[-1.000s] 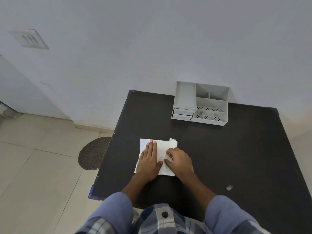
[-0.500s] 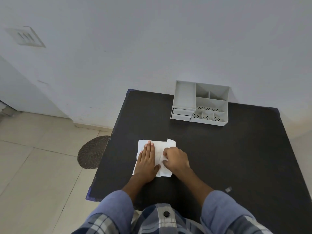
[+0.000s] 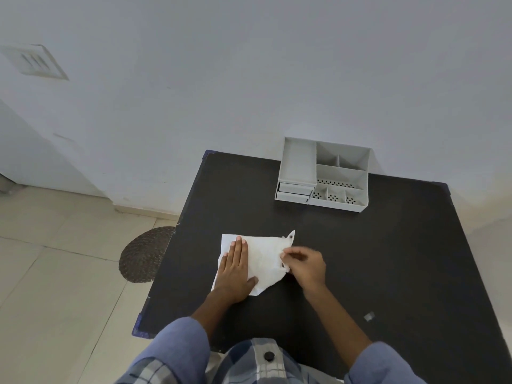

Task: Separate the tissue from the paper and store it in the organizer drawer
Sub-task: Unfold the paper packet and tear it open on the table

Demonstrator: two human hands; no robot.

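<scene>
A white tissue [image 3: 264, 259] lies over a white sheet of paper [image 3: 227, 240] on the black table [image 3: 388, 259]. My left hand [image 3: 235, 270] rests flat on the left part of the stack, fingers together and pointing away from me. My right hand [image 3: 306, 266] pinches the tissue's right edge and has it lifted and pulled to the right. A pointed corner sticks up just above that hand. The grey organizer [image 3: 324, 173] stands at the table's far edge by the wall, with two shut drawers [image 3: 294, 191] at its lower left.
A small grey scrap [image 3: 369, 316] lies on the table near my right forearm. A round woven mat [image 3: 145, 254] lies on the tiled floor left of the table. The wall rises right behind the organizer.
My right hand has moved to the right with the tissue's edge pinched, so the tissue now stretches into a slanted shape. My left hand stays pressed on the stack.
</scene>
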